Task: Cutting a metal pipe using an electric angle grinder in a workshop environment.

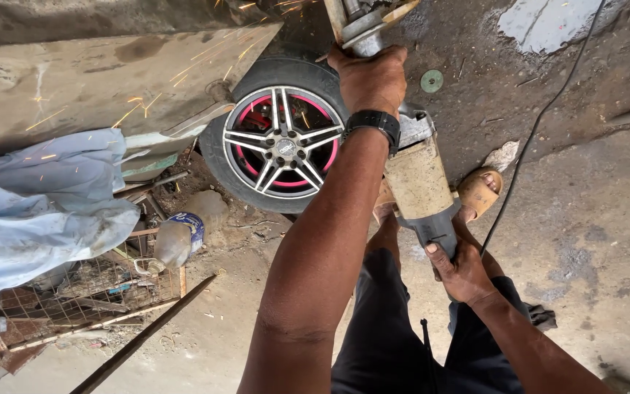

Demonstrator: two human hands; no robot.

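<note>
the left hand (pixel 370 76) is clenched around the front side handle of a large, dust-caked beige angle grinder (pixel 418 179), up near the top edge of the view where its metal guard sits. the right hand (pixel 461 271) is wrapped tight around the grey rear grip lower down, so the tool is held in line between both hands, above the stained concrete floor (pixel 592 211). orange sparks (pixel 140 102) stream out to the left, across a dented sheet-metal panel (pixel 111 73) and a crumpled pale blue cloth (pixel 38 204). a car wheel with a silver spoked rim and pink inner barrel (pixel 282 142) lies on the floor just beside the left forearm. a thin black power cable (pixel 541 117) runs off toward the top right corner.

as a judgement, doing this well means both grips staying firm, the cable kept behind the disc, the sparks aimed away from the cloth, and the sandalled foot (pixel 479 191) under the tool kept back.
</note>
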